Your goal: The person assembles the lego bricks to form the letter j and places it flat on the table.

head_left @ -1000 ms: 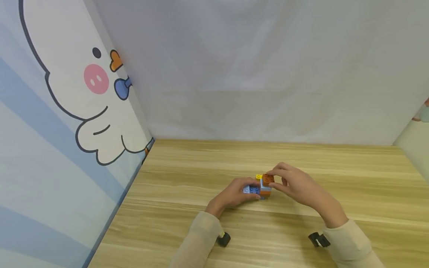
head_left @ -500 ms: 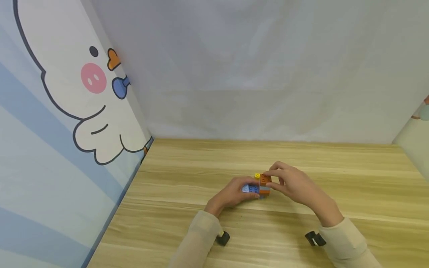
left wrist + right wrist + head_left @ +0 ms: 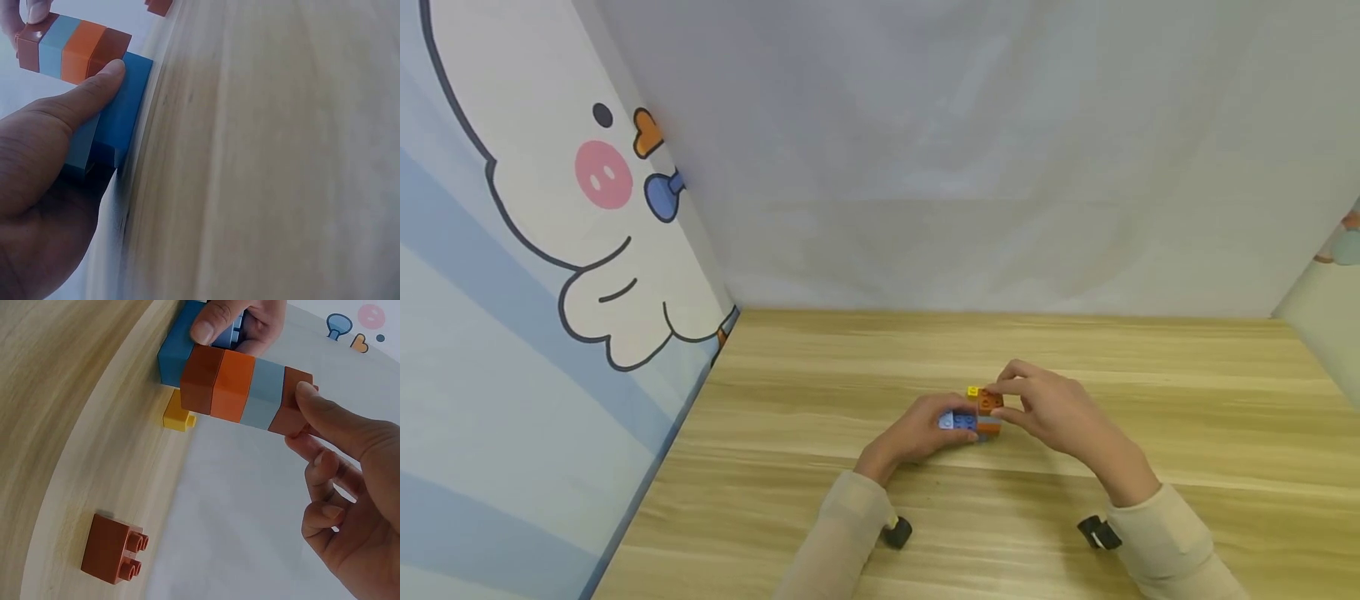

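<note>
A stack of toy building bricks stands on the table. Its blue base has a brown brick, an orange brick and a pale blue brick piled at one end. My left hand grips the low end, thumb on the blue base, around a light blue brick. On top of the pile, a second brown brick sits lined up with those below, pinched between thumb and fingers of my right hand.
Close behind the stack is a small yellow brick. Another brown brick lies loose on the wood-grain table, hidden in the head view. White cloth hangs at the table's back edge, a cartoon-printed panel along the left.
My right hand has shifted slightly left, and its brown brick, offset earlier, now sits square over the pale blue one. The left hand keeps its grip. The head view has shifted a little.
</note>
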{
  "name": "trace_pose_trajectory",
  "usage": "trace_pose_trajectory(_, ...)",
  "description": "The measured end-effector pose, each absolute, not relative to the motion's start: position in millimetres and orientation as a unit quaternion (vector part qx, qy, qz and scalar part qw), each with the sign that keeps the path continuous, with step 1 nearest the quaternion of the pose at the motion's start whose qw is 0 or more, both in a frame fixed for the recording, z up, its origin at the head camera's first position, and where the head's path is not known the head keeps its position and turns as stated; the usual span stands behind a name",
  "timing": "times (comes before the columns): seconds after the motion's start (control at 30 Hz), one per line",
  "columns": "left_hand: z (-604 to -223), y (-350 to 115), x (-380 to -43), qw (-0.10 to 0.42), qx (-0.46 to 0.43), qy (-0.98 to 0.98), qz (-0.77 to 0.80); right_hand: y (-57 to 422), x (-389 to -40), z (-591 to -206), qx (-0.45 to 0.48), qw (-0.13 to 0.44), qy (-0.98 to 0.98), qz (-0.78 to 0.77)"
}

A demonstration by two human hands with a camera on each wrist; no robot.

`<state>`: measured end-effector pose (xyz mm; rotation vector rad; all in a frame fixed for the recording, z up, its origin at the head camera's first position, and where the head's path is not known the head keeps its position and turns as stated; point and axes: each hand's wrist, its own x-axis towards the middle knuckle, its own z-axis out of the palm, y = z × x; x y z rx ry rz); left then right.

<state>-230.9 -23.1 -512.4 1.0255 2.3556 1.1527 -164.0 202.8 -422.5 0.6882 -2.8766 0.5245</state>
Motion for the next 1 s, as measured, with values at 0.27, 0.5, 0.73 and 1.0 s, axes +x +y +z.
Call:
trace_pose_trajectory(0.27,-512.8,-23.8,-230.1,0.166,0.351,0.825,0.411,203.4,-165.6,-423.8,0.231,0.062,-0.952,0.191)
trace_pose_trajectory(0.5,-512.0,-21.7,-230.6,0.163,0.358,0.823,0.409,207.5,-167.1,-426.0,0.239,0.066,-0.948,0.201)
trace_pose_trajectory(0.73,-513.8,-21.2,-231.3,0.168,0.352,0.824,0.41,211.1,-166.9,-427.6,0.244,0.072,-0.946,0.202)
trace_pose_trajectory(1.0,-517.8,-21.2,-234.3,0.17,0.343,0.825,0.416,226.1,-164.0,-428.0,0.24,0.076,-0.944,0.213)
